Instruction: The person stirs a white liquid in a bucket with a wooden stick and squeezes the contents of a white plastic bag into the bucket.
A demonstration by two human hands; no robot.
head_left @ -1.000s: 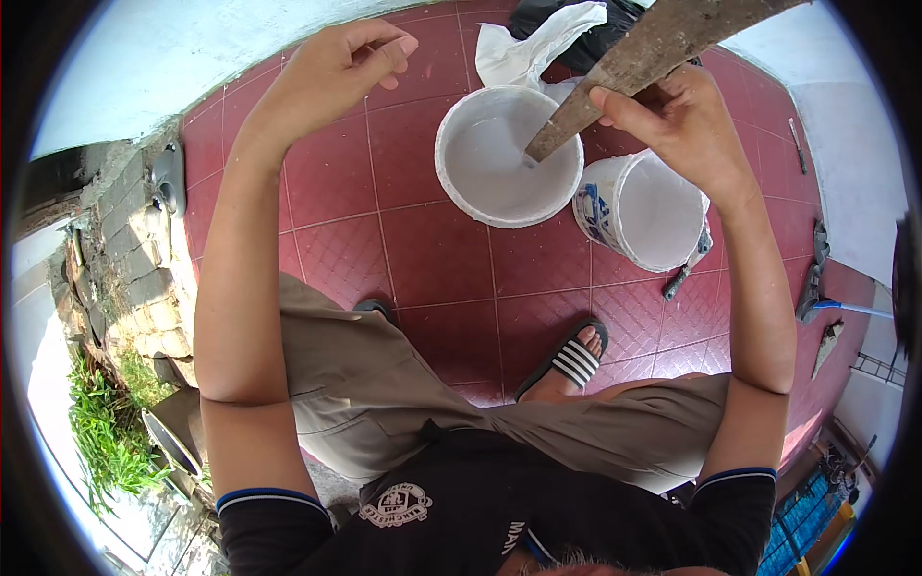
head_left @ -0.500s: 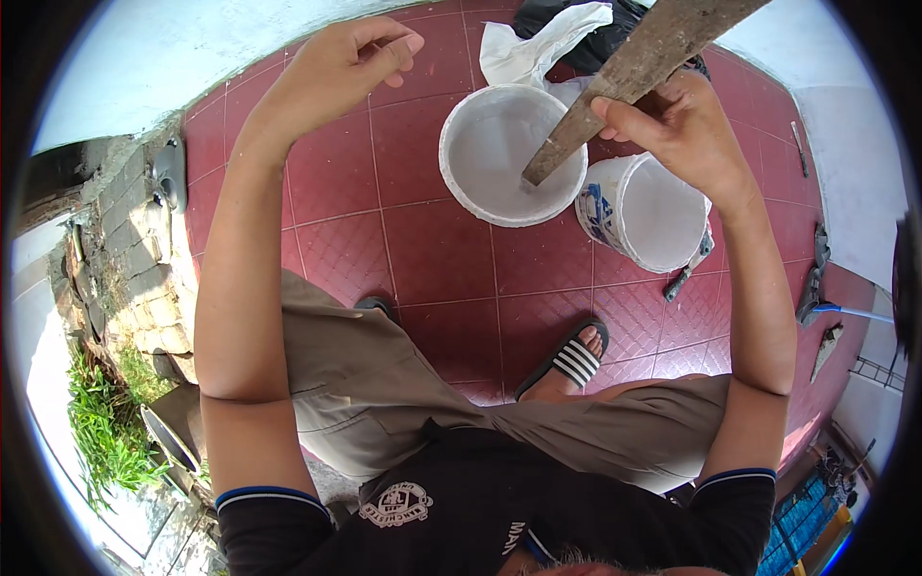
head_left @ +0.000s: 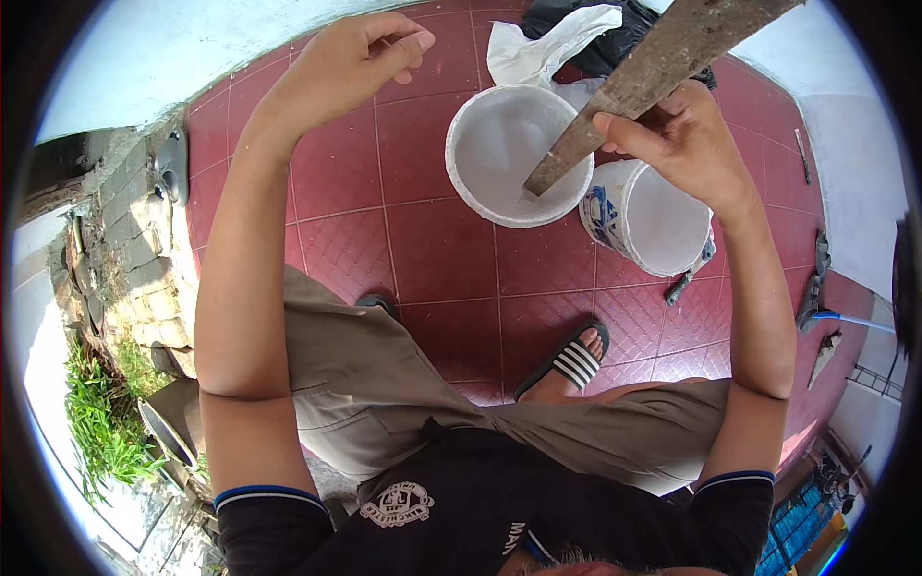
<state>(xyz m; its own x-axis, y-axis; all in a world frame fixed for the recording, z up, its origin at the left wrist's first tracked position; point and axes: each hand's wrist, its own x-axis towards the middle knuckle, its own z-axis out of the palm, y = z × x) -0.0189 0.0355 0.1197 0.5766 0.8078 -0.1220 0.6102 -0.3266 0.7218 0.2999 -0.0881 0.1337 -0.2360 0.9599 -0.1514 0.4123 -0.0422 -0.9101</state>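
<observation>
Wooden plank (head_left: 653, 82) in right hand (head_left: 684, 144) crosses bucket rim (head_left: 520, 223); left hand (head_left: 370, 60) well apart

Illumination is bright daylight, strongest at left, where a sunlit outdoor surface (head_left: 46, 370) is overexposed to white. The tiled floor (head_left: 437, 250) shows soft glare toward the right. Fisheye distortion bows the base of the far-left wall (head_left: 230, 48); black vignetting borders the view. Central detail is sharp.
</observation>
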